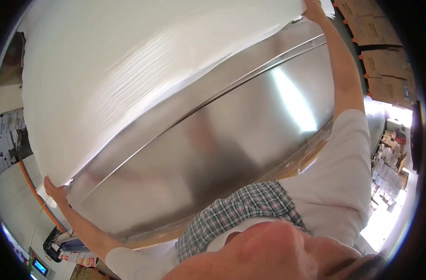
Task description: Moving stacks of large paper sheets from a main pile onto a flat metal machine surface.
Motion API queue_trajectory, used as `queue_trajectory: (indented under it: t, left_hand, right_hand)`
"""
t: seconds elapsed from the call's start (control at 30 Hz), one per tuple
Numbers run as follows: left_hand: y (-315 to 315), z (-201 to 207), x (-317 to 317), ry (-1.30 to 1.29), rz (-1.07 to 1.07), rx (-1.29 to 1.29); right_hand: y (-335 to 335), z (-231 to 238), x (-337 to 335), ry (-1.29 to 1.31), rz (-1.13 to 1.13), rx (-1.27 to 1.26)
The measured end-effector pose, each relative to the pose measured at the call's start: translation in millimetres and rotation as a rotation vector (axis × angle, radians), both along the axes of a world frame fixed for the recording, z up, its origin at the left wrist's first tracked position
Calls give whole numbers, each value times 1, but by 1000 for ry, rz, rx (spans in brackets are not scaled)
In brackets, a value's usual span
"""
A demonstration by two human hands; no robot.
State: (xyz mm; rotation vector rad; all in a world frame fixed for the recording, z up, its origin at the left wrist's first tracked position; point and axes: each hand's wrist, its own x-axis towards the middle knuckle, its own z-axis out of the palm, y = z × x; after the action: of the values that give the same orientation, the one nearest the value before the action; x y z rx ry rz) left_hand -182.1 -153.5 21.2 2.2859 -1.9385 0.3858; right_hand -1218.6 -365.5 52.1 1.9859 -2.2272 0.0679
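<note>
A broad white sheet (105,60) of soft, thin material spreads over the far part of a shiny metal table (231,140). Fine creases run across its middle, and its near edge hangs in a slight curve. My left hand (55,190) is at the sheet's near left corner, fingers closed on the edge. With my arm stretched far out, my right hand (314,13) grips the same edge at the far right; the top of the picture cuts off part of that hand.
A straight seam crosses the metal surface between my arms. Brown cardboard boxes (381,60) are stacked along the right side. Further back on the right lie piles of small packages (385,172). At lower left, a small lit display panel (40,267) is mounted on a pale surface.
</note>
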Motion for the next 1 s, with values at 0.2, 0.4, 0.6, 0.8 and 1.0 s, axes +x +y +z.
queue_trajectory:
  t: [0.2,0.4,0.6,0.8,1.0]
  left_hand:
    - [23,96,7,-18,-75,-118]
    - [111,114,-7,-83,-227,-116]
    - [224,65,-56,-112,-122,-31]
    - [311,20,-90,-42,13,86]
    - [339,0,-86,23,115,199]
  right_hand:
    - [40,87,-24,-19,154,-81]
    - [125,70,-97,116,458,-216]
    - [242,7,-114,100,266,-67]
    - [337,-22,-77,118,204,124]
    - [362,-38,-69,121,144,241]
